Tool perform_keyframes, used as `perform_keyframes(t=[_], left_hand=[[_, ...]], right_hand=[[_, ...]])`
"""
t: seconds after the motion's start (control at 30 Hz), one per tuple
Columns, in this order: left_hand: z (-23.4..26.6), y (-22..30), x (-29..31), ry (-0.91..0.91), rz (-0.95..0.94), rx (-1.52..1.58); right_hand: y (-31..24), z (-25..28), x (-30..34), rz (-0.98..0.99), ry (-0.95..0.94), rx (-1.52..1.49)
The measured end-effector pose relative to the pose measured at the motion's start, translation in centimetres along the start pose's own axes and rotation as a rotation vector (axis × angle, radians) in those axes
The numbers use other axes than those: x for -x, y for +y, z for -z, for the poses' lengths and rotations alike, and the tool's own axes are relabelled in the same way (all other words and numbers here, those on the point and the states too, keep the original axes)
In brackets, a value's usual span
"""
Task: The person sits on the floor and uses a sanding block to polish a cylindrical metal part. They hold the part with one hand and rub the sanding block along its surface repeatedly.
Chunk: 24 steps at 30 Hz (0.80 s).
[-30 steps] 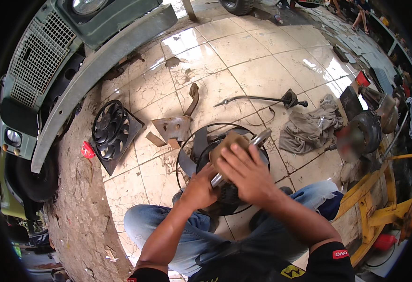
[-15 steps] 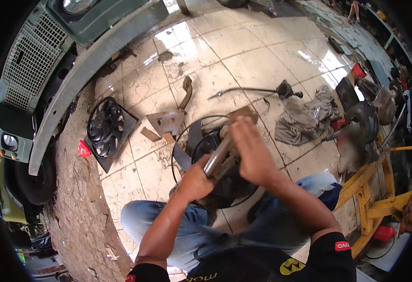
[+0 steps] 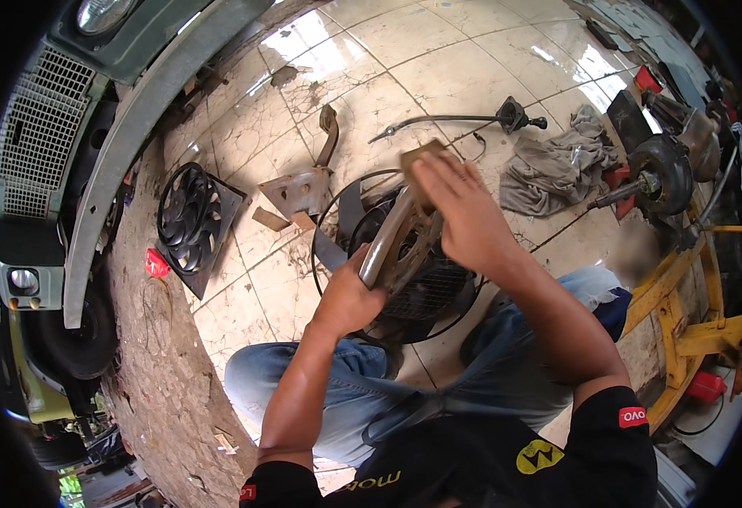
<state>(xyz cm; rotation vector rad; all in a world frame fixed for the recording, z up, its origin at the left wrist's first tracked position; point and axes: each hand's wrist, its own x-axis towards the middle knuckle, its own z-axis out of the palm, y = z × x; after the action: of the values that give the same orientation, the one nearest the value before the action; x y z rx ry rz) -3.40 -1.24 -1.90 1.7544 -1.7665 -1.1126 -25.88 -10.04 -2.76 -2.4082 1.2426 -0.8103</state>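
Note:
My left hand (image 3: 350, 298) is closed around the near end of a metal bracket (image 3: 405, 245), worn brown and grey with holes along it. It is held tilted, its far end pointing away from me. Over that far end lies my right hand (image 3: 462, 199), fingers together, pressing a brown sheet of sandpaper (image 3: 422, 158) onto the metal. Below the bracket, between my knees, a black fan with a wire guard (image 3: 434, 292) rests on the tiles. The fingers of my right hand partly hide the sandpaper and the bracket's far end.
Beyond my left hand lie a rusty pedal bracket (image 3: 299, 190) and a black fan (image 3: 189, 207). A lever with a rod (image 3: 456, 118) and a grey rag (image 3: 557, 165) are on the right side. A yellow stand (image 3: 672, 339) stands nearby; a vehicle bumper (image 3: 125, 161) borders the left.
My right hand has moved slightly away from me along the bracket with the sandpaper. The bracket is tilted more, and the whole view has shifted a little.

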Motion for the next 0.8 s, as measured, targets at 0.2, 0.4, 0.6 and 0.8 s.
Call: perform_keyframes(t=[0.2, 0.4, 0.6, 0.8], left_hand=[[-0.5, -2.4, 0.2, -0.082, -0.02, -0.023], [0.2, 0.6, 0.5, -0.042, 0.033, -0.054], [0.6, 0.3, 0.1, -0.159, 0.152, 0.023], [0.2, 0.7, 0.3, -0.121, 0.106, 0.004]], right_hand=[[-3.1, -0.9, 2.9, 0.317, -0.055, -0.029], [0.0, -1.2, 0.9, 0.014, 0.142, -0.106], [-0.6, -0.8, 1.3, 0.175, 0.061, 0.017], [2.4, -1.0, 0.7, -0.093, 0.09, -0.082]])
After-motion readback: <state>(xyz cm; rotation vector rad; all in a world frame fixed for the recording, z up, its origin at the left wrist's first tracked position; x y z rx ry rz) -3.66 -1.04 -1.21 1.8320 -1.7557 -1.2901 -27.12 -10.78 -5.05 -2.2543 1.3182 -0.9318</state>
